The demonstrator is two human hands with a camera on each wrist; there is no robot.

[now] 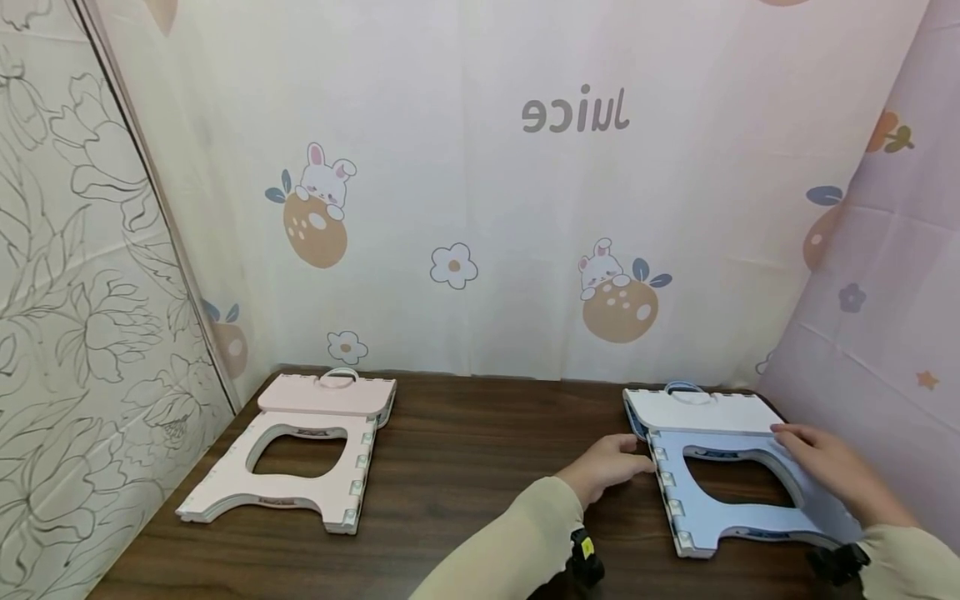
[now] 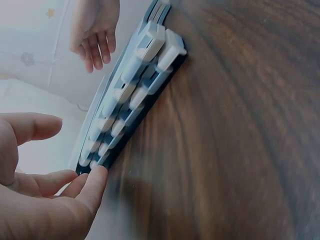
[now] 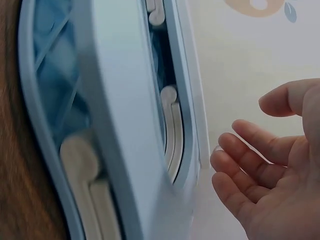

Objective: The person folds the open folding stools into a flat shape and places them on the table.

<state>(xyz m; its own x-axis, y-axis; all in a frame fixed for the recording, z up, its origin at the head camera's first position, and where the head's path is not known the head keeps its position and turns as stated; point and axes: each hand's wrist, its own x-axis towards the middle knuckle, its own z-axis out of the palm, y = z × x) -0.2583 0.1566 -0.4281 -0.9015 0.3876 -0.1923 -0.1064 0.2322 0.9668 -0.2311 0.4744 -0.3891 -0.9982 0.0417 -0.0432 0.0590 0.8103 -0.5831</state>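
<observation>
A blue and white folding stool lies folded flat at the right of the table, with a large opening in its blue part and a small loop handle at its far edge. My left hand is at its left hinged side; in the left wrist view, the fingertips meet the far end of that hinged edge, thumb apart. Over the stool's right side is my right hand. In the right wrist view its loosely bent fingers hold nothing and appear apart from the stool.
A pink folding stool lies folded flat on the left of the dark wooden table. Printed curtains hang behind the table and along both sides. A black wrist camera sits below my left hand.
</observation>
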